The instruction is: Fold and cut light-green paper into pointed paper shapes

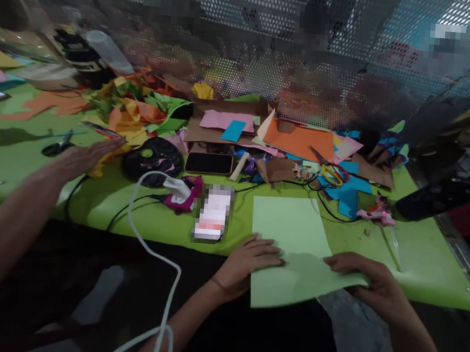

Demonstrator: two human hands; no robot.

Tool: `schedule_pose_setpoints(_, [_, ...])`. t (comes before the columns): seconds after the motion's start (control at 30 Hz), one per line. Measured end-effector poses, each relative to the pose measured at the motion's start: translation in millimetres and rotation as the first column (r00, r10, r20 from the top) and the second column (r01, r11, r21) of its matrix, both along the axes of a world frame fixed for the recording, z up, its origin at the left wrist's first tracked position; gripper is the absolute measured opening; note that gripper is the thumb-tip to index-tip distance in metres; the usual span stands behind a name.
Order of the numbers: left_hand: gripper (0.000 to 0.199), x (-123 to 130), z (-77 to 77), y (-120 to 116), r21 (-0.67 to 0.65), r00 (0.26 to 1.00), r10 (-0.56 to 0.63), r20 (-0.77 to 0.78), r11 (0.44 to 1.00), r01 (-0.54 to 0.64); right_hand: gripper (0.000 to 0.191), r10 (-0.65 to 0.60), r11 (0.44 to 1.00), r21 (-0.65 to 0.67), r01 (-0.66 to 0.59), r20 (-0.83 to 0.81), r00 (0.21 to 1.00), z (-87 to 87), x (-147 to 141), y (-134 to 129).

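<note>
A pale green sheet of paper (290,224) lies at the table's near edge, its front part reaching out past that edge. My left hand (252,264) rests flat on the sheet's left side, fingers stretched out. At the right, my right hand (367,278) pinches the sheet's near right corner between thumb and fingers, and the paper bends up there. A phone with a lit, blurred screen (212,215) lies just left of the sheet. Beyond the sheet's right side is a pink glue gun (378,214) with a clear glue stick (394,248) in front of it.
A co-worker's hand (94,154) reaches in from the left near a black round tray (152,161). Scissors (329,167), blue paper pieces (347,198) and orange paper (303,140) lie behind. A white cable (175,285) loops from a purple power strip (190,194). A dark bottle (432,199) lies right.
</note>
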State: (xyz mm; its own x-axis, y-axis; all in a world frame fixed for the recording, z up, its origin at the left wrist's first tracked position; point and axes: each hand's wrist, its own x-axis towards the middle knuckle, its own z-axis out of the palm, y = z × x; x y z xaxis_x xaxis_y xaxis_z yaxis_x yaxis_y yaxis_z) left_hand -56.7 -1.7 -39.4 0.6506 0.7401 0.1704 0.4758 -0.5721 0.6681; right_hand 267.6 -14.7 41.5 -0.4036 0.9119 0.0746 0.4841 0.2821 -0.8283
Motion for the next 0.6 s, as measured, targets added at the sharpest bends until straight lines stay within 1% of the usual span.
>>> schedule_pose_setpoints(0.07, [0.030, 3.0, 10.5, -2.3, -0.095, 0.995, 0.050, 0.091, 0.995, -0.041, 0.028, -0.162, 0.984, -0.088, 0.153, -0.098, 0.982, -7.5, 0.1, 3.7])
schedule_pose_setpoints(0.13, [0.025, 6.0, 20.8, -4.3, -0.175, 0.981, 0.135, 0.141, 0.978, -0.109, 0.036, -0.279, 0.954, -0.168, 0.249, -0.195, 0.940, -17.9, -0.4, 8.9])
schedule_pose_setpoints(0.17, [0.024, 7.6, 24.8, -4.9, -0.201, 0.970, 0.177, 0.164, 0.969, -0.143, 0.037, -0.310, 0.941, -0.210, 0.264, -0.228, 0.923, -23.6, -1.1, 11.5])
schedule_pose_setpoints(0.23, [0.027, 10.8, 29.1, -5.4, -0.241, 0.948, 0.243, 0.207, 0.951, -0.191, 0.036, -0.365, 0.911, -0.289, 0.293, -0.238, 0.900, -34.5, -4.2, 16.2])
schedule_pose_setpoints(0.33, [0.033, 15.6, 28.1, -4.4, -0.322, 0.894, 0.386, 0.229, 0.896, -0.304, 0.034, -0.423, 0.875, -0.350, 0.334, -0.219, 0.879, -44.9, -13.4, 21.8])
schedule_pose_setpoints(0.4, [0.032, 18.6, 25.2, -2.5, -0.365, 0.833, 0.510, 0.216, 0.833, -0.415, 0.035, -0.433, 0.875, -0.336, 0.348, -0.222, 0.874, -46.8, -20.8, 25.9])
schedule_pose_setpoints(0.47, [0.032, 20.9, 22.4, 0.8, -0.381, 0.767, 0.603, 0.217, 0.776, -0.502, 0.035, -0.427, 0.886, -0.287, 0.363, -0.203, 0.881, -46.8, -26.5, 30.9])
schedule_pose_setpoints(0.53, [0.035, 22.1, 20.8, 5.5, -0.402, 0.715, 0.660, 0.229, 0.733, -0.548, 0.036, -0.430, 0.892, -0.232, 0.387, -0.175, 0.886, -47.7, -29.3, 36.4])
schedule_pose_setpoints(0.6, [0.047, 22.3, 20.6, 11.1, -0.427, 0.688, 0.687, 0.234, 0.708, -0.563, 0.042, -0.433, 0.897, -0.156, 0.413, -0.137, 0.891, -51.2, -29.7, 41.7])
